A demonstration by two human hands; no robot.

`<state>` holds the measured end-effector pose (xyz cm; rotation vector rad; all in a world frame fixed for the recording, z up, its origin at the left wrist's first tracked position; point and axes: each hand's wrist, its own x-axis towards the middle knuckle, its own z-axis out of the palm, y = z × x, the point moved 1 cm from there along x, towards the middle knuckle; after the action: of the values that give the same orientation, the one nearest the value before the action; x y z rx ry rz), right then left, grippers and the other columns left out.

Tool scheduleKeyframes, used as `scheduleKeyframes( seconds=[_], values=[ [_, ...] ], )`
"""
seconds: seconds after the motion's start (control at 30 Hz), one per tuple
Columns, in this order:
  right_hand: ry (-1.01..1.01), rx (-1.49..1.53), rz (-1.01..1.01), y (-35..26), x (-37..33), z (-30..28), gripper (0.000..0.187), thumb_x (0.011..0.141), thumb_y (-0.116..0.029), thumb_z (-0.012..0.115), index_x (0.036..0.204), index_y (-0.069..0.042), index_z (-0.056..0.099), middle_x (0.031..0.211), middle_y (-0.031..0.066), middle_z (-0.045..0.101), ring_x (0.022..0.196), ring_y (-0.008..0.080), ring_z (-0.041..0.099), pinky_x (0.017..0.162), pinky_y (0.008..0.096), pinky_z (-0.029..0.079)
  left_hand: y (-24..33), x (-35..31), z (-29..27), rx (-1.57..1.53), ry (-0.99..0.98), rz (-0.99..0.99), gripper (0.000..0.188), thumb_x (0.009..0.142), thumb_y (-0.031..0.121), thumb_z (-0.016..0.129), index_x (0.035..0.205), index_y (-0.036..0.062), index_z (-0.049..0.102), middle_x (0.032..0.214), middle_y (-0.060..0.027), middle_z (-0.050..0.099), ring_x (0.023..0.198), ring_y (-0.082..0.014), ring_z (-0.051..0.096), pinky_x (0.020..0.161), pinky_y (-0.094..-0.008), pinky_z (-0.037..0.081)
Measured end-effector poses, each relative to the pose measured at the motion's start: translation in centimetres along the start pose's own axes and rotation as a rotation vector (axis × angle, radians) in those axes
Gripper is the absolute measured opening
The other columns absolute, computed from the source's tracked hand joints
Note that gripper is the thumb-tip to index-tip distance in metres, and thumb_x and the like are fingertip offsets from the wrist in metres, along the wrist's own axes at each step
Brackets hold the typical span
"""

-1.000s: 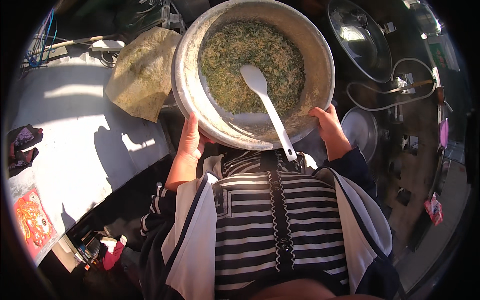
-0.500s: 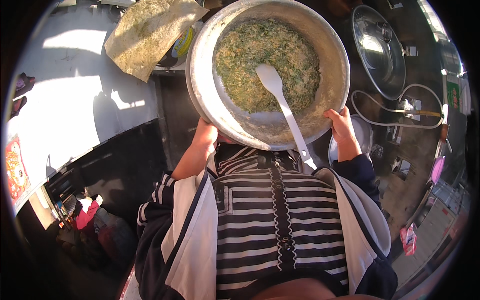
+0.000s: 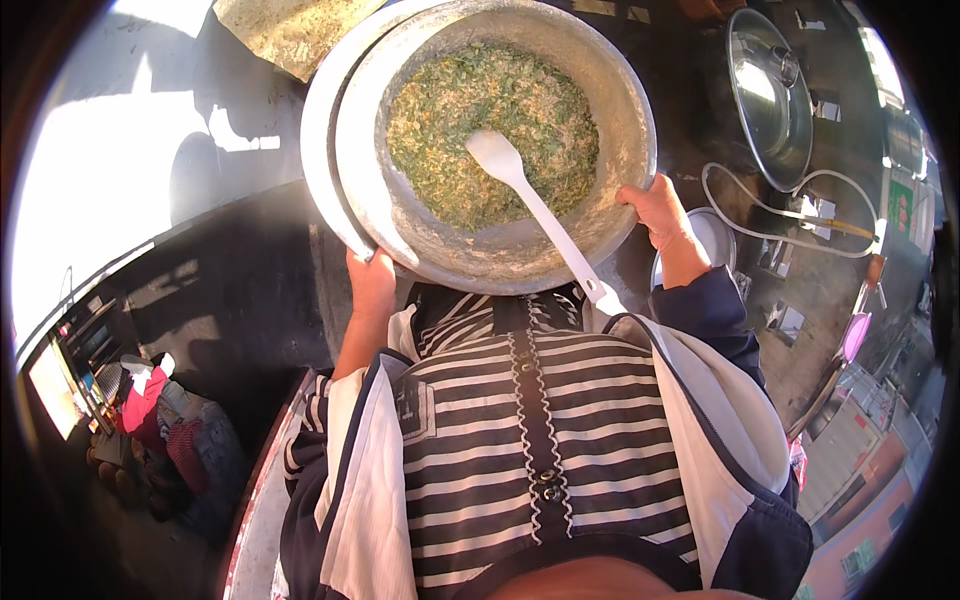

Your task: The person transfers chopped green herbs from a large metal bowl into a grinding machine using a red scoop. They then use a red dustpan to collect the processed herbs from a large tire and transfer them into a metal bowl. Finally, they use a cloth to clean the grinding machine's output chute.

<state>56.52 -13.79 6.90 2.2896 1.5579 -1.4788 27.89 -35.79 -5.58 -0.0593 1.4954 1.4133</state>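
A large round metal basin [image 3: 625, 110] is in front of me, holding a finely chopped green and yellowish mixture [image 3: 490, 110]. A long-handled white spatula [image 3: 545, 215] rests with its blade in the mixture and its handle across the near rim. Beneath the basin, shifted left, shows the pale rim of a second round vessel [image 3: 320, 130]. My left hand [image 3: 371, 283] is closed on that lower rim at the near left. With thumb over the edge, my right hand [image 3: 655, 212] grips the basin's right rim. Fingers under the rims are hidden.
At the upper left is a sunlit white surface [image 3: 90, 190] with a stained tan sheet [image 3: 295, 30] at its far end. A large metal bowl [image 3: 750, 130] and a pale hose [image 3: 720, 212] lie to the right. Clothes [image 3: 150, 405] are piled at lower left.
The basin has moved left, with both hands on it. More of the lower vessel's rim now shows, and my left hand is on that rim. The spatula has moved along with the basin.
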Motion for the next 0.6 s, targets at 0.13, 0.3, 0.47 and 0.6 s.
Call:
scheduleKeyframes(
  seconds=[0.13, 0.3, 0.47, 0.6],
  values=[
    [-0.065, 0.184, 0.111, -0.5, -1.0, 2.6, 0.028, 0.068, -0.007, 0.060, 0.094, 0.004, 0.059, 0.078, 0.0092, 0.061, 0.068, 0.0194, 0.060, 0.054, 0.0339, 0.047, -0.2, 0.9, -2.5, 0.047, -0.023, 0.027, 0.037, 0.084, 0.001, 0.052, 0.119, -0.0056, 0.044, 0.114, -0.0115, 0.053, 0.104, -0.0194, 0.051, 0.090, -0.0292, 0.040],
    [-0.022, 0.453, 0.042, 0.5, 0.9, 7.7, 0.019, 0.068, 0.002, 0.056, 0.088, 0.003, 0.059, 0.076, 0.0078, 0.060, 0.066, 0.0168, 0.058, 0.058, 0.0315, 0.048, -0.5, 4.4, -5.4, -0.022, 0.025, -0.024, 0.038, 0.083, 0.001, 0.054, 0.119, -0.0046, 0.044, 0.112, -0.0112, 0.054, 0.102, -0.0193, 0.052, 0.089, -0.0288, 0.041],
    [0.022, 0.518, 0.115, 1.5, 1.2, 11.2, 0.018, 0.068, 0.006, 0.055, 0.085, 0.001, 0.057, 0.075, 0.0058, 0.058, 0.068, 0.0163, 0.056, 0.063, 0.0299, 0.047, -2.8, 7.5, -13.0, -0.098, 0.113, -0.211, 0.040, 0.075, -0.002, 0.054, 0.114, -0.0040, 0.046, 0.103, -0.0092, 0.056, 0.093, -0.0193, 0.054, 0.080, -0.0286, 0.044],
    [0.177, 0.542, 0.118, 5.0, -1.0, 11.4, 0.024, 0.068, 0.007, 0.056, 0.091, 0.000, 0.054, 0.080, 0.0067, 0.058, 0.070, 0.0190, 0.058, 0.065, 0.0316, 0.049, -8.3, 5.3, -18.9, -0.184, 0.302, -0.348, 0.044, 0.071, -0.003, 0.052, 0.114, -0.0039, 0.047, 0.101, -0.0102, 0.057, 0.089, -0.0219, 0.057, 0.078, -0.0307, 0.046]
  ],
)
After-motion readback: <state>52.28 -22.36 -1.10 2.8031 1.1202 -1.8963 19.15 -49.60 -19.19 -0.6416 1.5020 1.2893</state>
